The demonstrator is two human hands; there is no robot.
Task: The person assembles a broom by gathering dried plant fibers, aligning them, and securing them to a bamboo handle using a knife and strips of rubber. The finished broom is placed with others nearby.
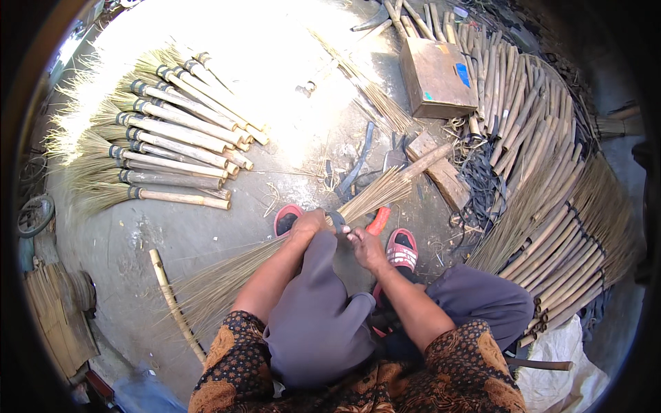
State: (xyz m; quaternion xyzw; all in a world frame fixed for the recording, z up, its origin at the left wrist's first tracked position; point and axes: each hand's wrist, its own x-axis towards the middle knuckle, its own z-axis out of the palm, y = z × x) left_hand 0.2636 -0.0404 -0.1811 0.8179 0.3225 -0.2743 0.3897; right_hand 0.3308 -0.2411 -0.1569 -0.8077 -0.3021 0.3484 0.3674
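Note:
A half-made broom (375,193) lies aslant across my knee, its long straw bristles (227,271) fanning out to the lower left and its thick stem end toward the upper right. My left hand (311,224) is closed around the bundle of straw. A black rubber strip (337,220) wraps the bundle just beside that hand. At the strip, my right hand (365,248) has its fingers pinched together on what looks like the strip's end. An orange-red tool handle (378,220) shows on the floor right behind my right hand.
Finished brooms (186,148) lie fanned out at the left. Bamboo handles (530,117) are heaped at the right, beside a wooden box (438,76), a wood block (438,169) and tangled black strips (486,182). More brooms (558,265) are stacked near my right knee. A bamboo stick (172,296) lies at the lower left.

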